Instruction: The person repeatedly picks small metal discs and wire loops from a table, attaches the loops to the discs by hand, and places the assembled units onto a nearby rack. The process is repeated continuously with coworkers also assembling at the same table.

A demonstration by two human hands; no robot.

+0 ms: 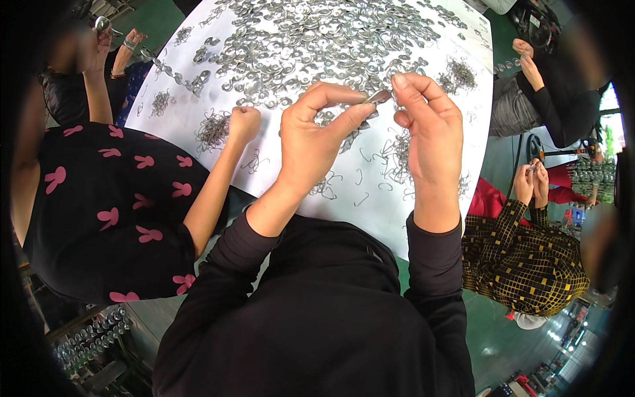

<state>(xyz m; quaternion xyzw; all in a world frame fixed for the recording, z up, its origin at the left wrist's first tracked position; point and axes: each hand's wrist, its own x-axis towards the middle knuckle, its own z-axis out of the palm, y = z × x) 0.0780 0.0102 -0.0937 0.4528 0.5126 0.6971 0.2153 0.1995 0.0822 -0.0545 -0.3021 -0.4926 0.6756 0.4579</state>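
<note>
So I've got both hands up over the near side of the white surface (pixel 198 86), left hand (pixel 311 142) and right hand (pixel 430 132) close together and pinched on one small metal piece (pixel 378 97) held between the fingertips, looks like I'm mid-way through fitting it together. The big heap of shiny metal washers (pixel 311 40) sits on the far side and the loose wire hooks (pixel 397 155) lie just under my hands. Next bit probably needs a steady pinch and careful lining up, while a co-worker's fist (pixel 243 124) rests on a wire clump to my left.
</note>
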